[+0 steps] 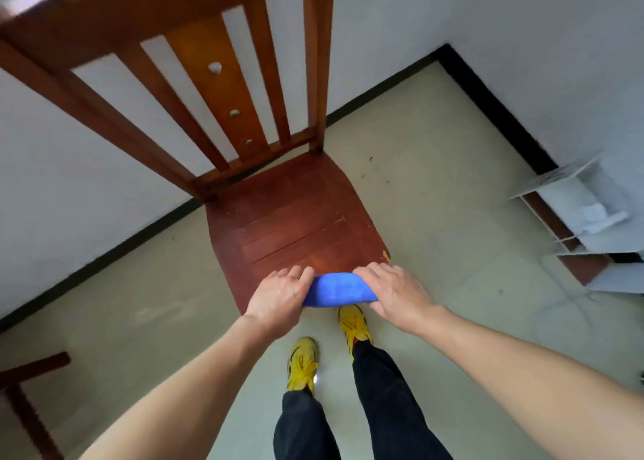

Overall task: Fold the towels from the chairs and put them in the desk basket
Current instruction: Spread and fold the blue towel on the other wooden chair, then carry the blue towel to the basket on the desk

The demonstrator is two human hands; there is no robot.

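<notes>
A folded blue towel [336, 290] sits at the near edge of the wooden chair [296, 222], at the near right corner of its seat, with its near side hanging just past the edge. Whether it rests on the wood or is lifted slightly off it cannot be told. It lies directly between the two hands, and only its middle is visible. The left hand [278, 296] covers its left end, palm down, with fingers bent over the far side of the cloth. The right hand [393, 292] grips the right end the same way, fingers curled over the top. Below the towel, a pair of yellow shoes [302, 362] stands on the pale floor [435, 181]. A white shelf unit [585, 222] stands against the wall at the right.
</notes>
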